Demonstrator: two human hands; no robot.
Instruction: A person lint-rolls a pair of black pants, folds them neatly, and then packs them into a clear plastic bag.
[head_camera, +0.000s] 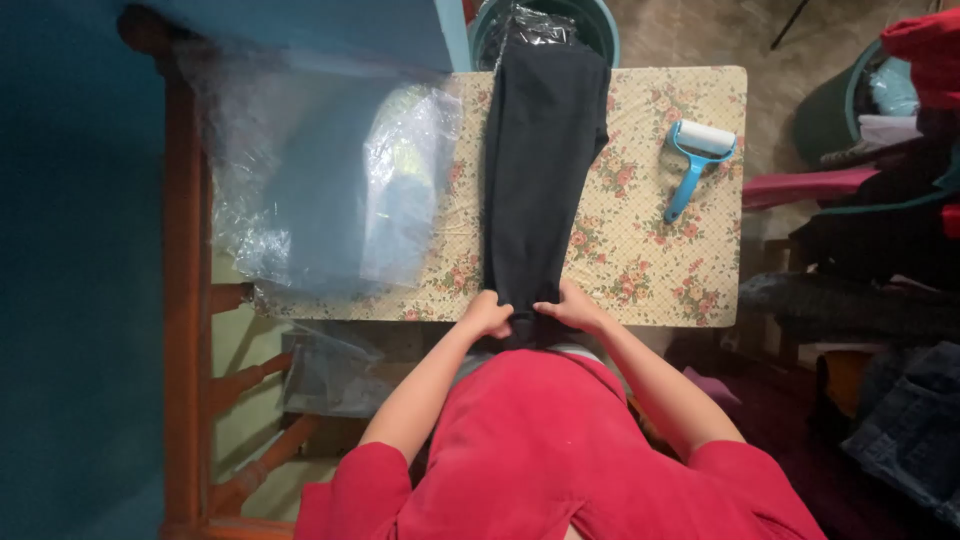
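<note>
A long, folded dark garment (540, 170) lies lengthwise down the middle of the frame on a floral-covered surface (640, 260), its near end at the surface's lower edge. The left hand (487, 316) and right hand (573, 306) are both closed on that near end, side by side. A clear plastic bag (330, 180) lies in the upper left. A blue lint roller (695, 160) rests in the upper right.
</note>
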